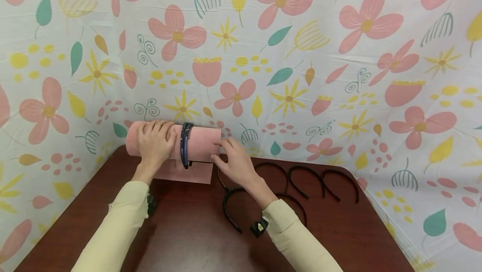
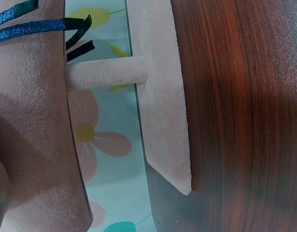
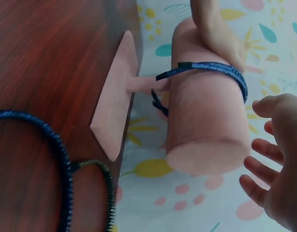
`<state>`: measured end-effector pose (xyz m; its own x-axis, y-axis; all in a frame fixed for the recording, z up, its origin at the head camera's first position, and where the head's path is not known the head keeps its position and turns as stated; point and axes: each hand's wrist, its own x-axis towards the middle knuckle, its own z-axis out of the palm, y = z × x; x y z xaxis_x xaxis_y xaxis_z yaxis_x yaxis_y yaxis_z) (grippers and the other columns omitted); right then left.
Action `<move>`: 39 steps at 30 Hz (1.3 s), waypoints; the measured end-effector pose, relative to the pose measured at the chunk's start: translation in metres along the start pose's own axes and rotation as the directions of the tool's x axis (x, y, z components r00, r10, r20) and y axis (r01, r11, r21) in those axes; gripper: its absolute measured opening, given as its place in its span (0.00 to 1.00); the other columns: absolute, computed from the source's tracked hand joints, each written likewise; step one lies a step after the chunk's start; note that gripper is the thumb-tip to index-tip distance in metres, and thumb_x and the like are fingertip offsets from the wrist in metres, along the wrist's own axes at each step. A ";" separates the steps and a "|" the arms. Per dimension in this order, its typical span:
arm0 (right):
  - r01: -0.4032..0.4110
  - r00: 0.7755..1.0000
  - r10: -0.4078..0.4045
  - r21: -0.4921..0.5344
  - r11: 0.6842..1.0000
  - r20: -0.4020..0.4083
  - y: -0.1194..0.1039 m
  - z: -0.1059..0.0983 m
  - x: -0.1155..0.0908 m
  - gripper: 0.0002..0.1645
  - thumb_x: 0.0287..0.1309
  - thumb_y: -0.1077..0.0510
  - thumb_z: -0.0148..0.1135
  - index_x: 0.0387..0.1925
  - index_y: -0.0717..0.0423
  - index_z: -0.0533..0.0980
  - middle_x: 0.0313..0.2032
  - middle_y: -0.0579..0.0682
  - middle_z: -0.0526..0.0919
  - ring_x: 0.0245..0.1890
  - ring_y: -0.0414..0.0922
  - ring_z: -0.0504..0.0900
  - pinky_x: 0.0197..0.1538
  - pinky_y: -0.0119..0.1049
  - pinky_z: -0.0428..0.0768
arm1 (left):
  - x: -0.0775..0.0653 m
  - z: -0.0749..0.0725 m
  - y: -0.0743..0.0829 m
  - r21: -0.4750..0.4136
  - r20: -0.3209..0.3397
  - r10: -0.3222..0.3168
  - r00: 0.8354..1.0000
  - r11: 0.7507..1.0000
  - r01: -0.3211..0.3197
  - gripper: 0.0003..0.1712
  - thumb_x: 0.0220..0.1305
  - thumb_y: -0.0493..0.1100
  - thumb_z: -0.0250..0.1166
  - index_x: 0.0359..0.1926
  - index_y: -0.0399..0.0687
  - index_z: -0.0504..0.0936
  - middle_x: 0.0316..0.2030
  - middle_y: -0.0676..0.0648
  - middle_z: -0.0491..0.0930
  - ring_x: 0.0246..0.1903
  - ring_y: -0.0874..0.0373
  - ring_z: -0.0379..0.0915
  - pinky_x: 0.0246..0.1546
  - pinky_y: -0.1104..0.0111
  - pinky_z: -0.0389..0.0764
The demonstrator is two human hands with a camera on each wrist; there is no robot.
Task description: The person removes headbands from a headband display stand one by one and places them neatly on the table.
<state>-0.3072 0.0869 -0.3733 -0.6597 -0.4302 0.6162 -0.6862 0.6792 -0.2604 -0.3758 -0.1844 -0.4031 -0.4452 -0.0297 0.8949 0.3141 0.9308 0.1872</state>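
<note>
A pink plush headband stand, a thick horizontal roll, stands at the table's back left. Its short post and flat base show in the left wrist view. Over the roll's top my left hand rests with its fingers bent round it. Dark beaded and blue glittery headbands sit side by side round the roll, right of that hand; their dark tips hang below it. My right hand is beside the roll's right end, fingers spread and holding nothing.
Several dark headbands lie on the brown table to the right, some overlapping. One blue headband lies close to the stand's base in the right wrist view. A flower-printed cloth hangs behind and at the sides.
</note>
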 end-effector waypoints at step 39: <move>-0.012 0.949 0.104 -0.295 0.955 0.298 -0.039 0.049 0.080 0.57 0.52 0.32 0.69 0.77 0.44 0.55 0.75 0.50 0.59 0.75 0.49 0.58 0.73 0.55 0.60 | -0.001 0.004 -0.002 0.016 -0.050 0.034 0.998 0.999 -0.033 0.22 0.68 0.53 0.53 0.43 0.46 0.88 0.42 0.43 0.86 0.46 0.42 0.79 0.58 0.45 0.68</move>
<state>-0.3483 -0.0029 -0.3509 -0.7889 -0.5147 0.3359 -0.5569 0.8298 -0.0366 -0.3799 -0.1848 -0.4058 -0.3915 -0.0161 0.9200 0.3150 0.9371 0.1504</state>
